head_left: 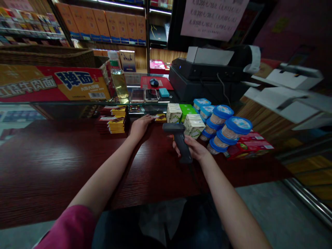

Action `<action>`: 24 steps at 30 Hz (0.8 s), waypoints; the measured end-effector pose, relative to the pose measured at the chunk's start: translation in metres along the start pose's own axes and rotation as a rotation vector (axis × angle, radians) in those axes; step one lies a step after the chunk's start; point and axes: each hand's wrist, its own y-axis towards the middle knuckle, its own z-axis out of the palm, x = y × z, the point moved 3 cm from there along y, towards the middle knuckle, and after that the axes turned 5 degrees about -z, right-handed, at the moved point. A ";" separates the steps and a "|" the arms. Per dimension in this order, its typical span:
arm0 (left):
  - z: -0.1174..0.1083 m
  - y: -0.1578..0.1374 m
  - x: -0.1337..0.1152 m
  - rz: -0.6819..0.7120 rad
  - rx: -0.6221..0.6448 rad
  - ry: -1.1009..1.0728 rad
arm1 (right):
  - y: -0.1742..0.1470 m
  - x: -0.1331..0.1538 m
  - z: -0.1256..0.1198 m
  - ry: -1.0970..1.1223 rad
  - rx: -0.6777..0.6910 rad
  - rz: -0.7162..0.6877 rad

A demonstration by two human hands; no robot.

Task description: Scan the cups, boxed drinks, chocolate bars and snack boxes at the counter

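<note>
My right hand (196, 147) is wrapped round the handle of a dark grey barcode scanner (183, 148), held above the brown table with its head toward the left. Further left, my left hand (140, 128) rests low over the table, its fingers closed on the left end of a flat yellow and dark red chocolate bar (160, 118). Just left of that hand stands a stack of similar chocolate bars (114, 121). Beyond the scanner are small pale boxes (194, 125) and a green box (187, 110). Stacked tubs with blue lids (222, 112) stand to their right.
Red packs (255, 143) lie right of the tubs. A glass counter behind the table (64, 155) bears a cardboard box (77, 83), a bottle (119, 83), a phone (151, 95), a mouse (154, 82) and a black machine (207, 77). The scanner's cable hangs toward my lap.
</note>
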 end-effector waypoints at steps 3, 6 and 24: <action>0.002 0.003 0.001 -0.007 0.070 0.074 | 0.002 -0.003 -0.001 -0.002 0.022 0.017; 0.003 0.005 0.002 -0.032 0.093 0.104 | 0.004 -0.006 0.000 -0.013 0.025 0.059; -0.123 -0.085 0.037 -0.015 -0.241 0.322 | -0.004 -0.011 0.022 0.000 0.083 0.198</action>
